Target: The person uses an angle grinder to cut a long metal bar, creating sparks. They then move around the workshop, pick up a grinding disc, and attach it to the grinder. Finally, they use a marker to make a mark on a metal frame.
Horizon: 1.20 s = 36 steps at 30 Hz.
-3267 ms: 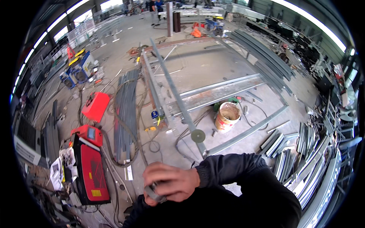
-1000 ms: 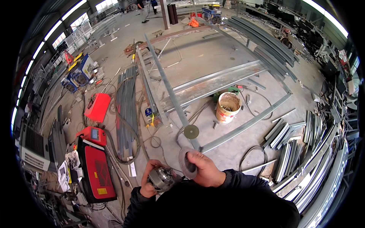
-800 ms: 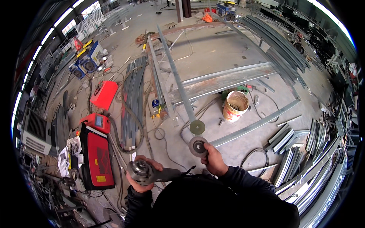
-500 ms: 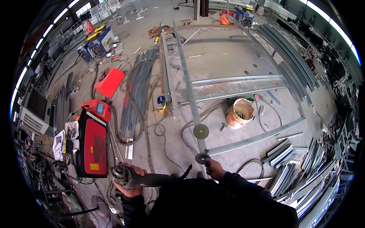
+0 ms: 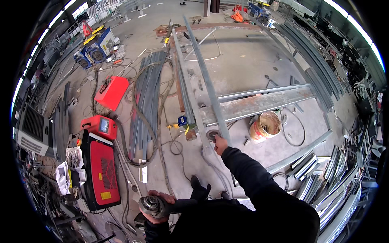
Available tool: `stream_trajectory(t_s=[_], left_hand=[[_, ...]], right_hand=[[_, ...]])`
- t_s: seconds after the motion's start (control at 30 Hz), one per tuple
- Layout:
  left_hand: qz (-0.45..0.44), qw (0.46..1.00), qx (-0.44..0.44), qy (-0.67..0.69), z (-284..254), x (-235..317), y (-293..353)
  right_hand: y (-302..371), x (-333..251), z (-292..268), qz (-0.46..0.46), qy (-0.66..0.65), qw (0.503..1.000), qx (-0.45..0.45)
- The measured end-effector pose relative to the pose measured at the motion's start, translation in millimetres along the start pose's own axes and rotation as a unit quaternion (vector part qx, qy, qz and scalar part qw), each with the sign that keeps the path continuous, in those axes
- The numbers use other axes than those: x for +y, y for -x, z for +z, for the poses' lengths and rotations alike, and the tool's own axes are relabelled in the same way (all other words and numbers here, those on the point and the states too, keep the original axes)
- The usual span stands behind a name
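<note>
My left hand (image 5: 165, 197), at the lower middle, is closed around the head end of an angle grinder (image 5: 154, 207). No disc shows on the grinder's spindle, and its dark body runs right, merging with my dark clothing. My right hand (image 5: 221, 146) reaches forward, fingers closed on the edge of a dark grinding disc (image 5: 211, 134). That disc lies over or against the near part of a long grey steel tube (image 5: 208, 83); whether it touches the tube I cannot tell. The green disc seen earlier is not visible.
A dirty bucket (image 5: 265, 126) stands right of the tube, beside a wide steel beam (image 5: 263, 103). At left are a red machine (image 5: 103, 170) and a red box (image 5: 112, 93). A blue tape measure (image 5: 182, 120) lies left of the tube. Cables cross the floor; metal offcuts (image 5: 320, 174) pile at right.
My right hand has moved forward with the dark disc to where the green disc lay. My left hand and the grinder sit lower and farther right in view. The whole view has shifted.
</note>
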<state>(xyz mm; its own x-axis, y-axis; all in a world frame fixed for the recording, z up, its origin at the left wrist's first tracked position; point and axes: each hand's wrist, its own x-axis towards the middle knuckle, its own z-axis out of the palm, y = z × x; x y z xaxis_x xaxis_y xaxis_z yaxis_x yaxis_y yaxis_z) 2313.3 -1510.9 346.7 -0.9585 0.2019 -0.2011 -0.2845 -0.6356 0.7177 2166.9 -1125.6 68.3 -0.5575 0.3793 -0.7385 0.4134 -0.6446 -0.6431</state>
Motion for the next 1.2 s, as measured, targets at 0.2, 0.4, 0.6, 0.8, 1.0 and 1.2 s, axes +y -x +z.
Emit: stream_trajectory(t_s=[0.2,0.4,0.6,0.8,1.0,1.2], left_hand=[[-0.008,0.994,-0.082,-0.077,-47.5,10.5,-65.0],[-0.092,0.992,-0.087,0.010,-53.5,8.9,-119.3],[-0.089,0.994,-0.064,-0.001,-48.7,2.2,-132.3],[-0.129,0.982,-0.132,0.032,-32.9,-24.2,-135.6],[-0.149,0.976,-0.150,0.051,2.3,-43.0,-109.9],[-0.202,0.966,-0.130,0.097,33.9,-79.7,-80.6]], right_hand=[[-87.3,-41.5,80.9,0.016,-0.073,0.996,0.048],[-127.2,-29.7,31.3,-0.067,0.115,0.991,-0.003],[19.0,-8.9,3.6,-0.174,0.356,0.912,0.110],[77.8,10.4,-160.6,-0.100,0.560,0.785,0.245],[56.2,46.0,-210.5,-0.173,0.476,0.856,0.104],[101.8,28.2,-192.2,-0.164,0.175,0.970,0.048]])
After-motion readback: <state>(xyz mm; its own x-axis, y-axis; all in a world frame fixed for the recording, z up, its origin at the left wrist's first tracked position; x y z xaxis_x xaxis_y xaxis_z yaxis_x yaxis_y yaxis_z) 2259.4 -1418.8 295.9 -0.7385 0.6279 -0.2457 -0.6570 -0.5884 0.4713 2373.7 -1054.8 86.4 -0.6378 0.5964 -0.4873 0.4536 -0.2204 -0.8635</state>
